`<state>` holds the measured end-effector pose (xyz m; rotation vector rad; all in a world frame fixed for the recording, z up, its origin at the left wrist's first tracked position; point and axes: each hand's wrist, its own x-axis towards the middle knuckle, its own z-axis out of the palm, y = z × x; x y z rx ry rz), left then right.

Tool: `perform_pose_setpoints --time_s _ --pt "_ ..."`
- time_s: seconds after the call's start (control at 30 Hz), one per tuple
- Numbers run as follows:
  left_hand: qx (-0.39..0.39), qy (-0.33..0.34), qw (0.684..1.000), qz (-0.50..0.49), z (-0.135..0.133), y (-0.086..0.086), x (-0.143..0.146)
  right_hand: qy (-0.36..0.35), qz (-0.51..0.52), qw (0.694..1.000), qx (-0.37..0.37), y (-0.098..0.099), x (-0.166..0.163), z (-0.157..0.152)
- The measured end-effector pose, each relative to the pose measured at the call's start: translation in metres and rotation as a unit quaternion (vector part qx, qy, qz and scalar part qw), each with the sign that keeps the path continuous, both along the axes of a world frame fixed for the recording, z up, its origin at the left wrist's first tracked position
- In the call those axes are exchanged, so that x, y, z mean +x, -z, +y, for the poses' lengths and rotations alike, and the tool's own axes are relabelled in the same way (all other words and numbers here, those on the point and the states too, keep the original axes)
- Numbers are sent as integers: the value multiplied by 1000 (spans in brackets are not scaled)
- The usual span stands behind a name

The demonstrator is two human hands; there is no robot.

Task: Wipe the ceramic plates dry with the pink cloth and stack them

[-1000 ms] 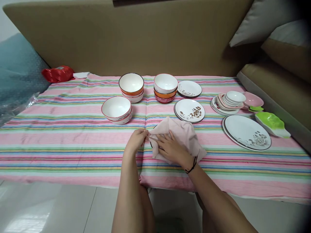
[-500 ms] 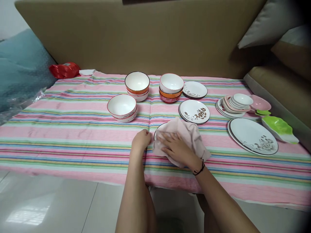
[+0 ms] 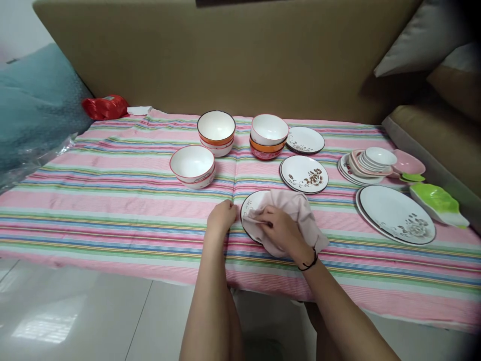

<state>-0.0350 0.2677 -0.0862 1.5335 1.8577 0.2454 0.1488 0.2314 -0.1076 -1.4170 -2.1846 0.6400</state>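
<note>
1. Where the striped cloth (image 3: 112, 200) covers the low surface, the right hand (image 3: 280, 231) lies on a pink rag (image 3: 300, 215), fingers curled and gripping a bunched fold of it.
2. The rag sits on a small plate (image 3: 251, 208); only the plate's left part shows, white with a dark rim and a faint scroll pattern. The rest is under rag and hand.
3. The left hand (image 3: 222, 218) rests just left of the plate, fingers loosely closed at or against its rim; whether it pinches the rim I cannot tell.
4. The plate lies near the front edge of the surface, directly below a second patterned plate (image 3: 303, 174), round, glossy, with a brown flower print.
5. The rag is soft, matte and creased, trailing off to the right of the wrist, which carries a thin dark band.
6. Behind stand three stacks of bowls: one with a red rim (image 3: 192, 165), one with an orange band (image 3: 216, 131), one orange and red (image 3: 268, 135). All are glazed white inside.
7. A third patterned plate (image 3: 305, 140) lies beside the right-hand stack.
8. Far right are a stack of small saucers (image 3: 366, 163), a pink dish (image 3: 408, 161), a large oval platter (image 3: 394, 214) and a green leaf-shaped dish (image 3: 438, 203).
9. The cloth has fine pink, green, blue and yellow stripes.
</note>
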Motion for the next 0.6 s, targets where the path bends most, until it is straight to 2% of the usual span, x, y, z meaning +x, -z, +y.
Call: perform_pose_setpoints --time_s 0.07,0.1,0.23,0.3,0.37,0.53,0.6 --pt "-1 2 1000 1 0 -1 1 -7 -25 1000 0 0 -7 -1" --pt "-2 4 1000 2 -1 -1 1 17 -49 999 6 -1 -9 0" --pt "-8 11 1000 6 -1 -1 -1 183 -150 972 16 -2 0 4" --pt "-10 10 1000 8 -1 -1 -2 222 -181 958 7 -4 7 1" --pt "-10 8 1000 10 0 -1 -3 209 -192 959 -2 -7 8 -7" --pt "-4 6 1000 -2 0 1 0 38 -122 992 14 -5 -11 -19" --pt "1 4 1000 -12 -1 2 3 19 -116 993 29 -3 -16 -13"
